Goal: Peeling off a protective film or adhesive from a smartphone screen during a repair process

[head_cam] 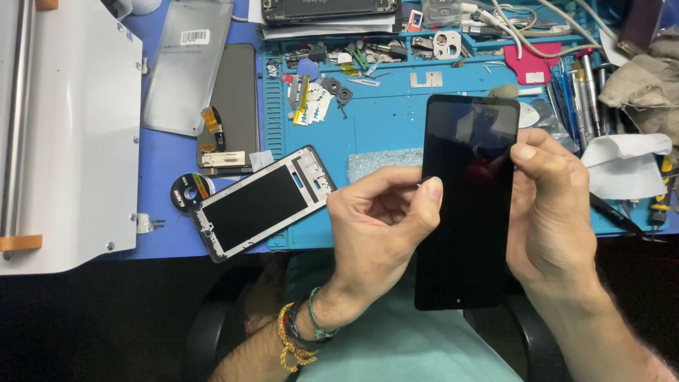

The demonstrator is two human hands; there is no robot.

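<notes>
A black phone screen panel (467,205) is held upright in front of me, glass side facing me. My right hand (548,212) grips its right edge, thumb pressed on the upper right of the glass. My left hand (378,223) is at the panel's left edge, thumb touching the edge and fingers curled; its wrist carries coloured bracelets. A phone frame (258,203) with a silver rim lies tilted on the blue work mat (382,120) left of my left hand.
Another dark screen with an orange flex cable (228,106) lies on the blue table. A small tape roll (189,192) sits beside the frame. Small parts, screws and tweezers (580,92) crowd the mat's far edge. A white machine (67,134) stands left; white cloth (626,166) lies right.
</notes>
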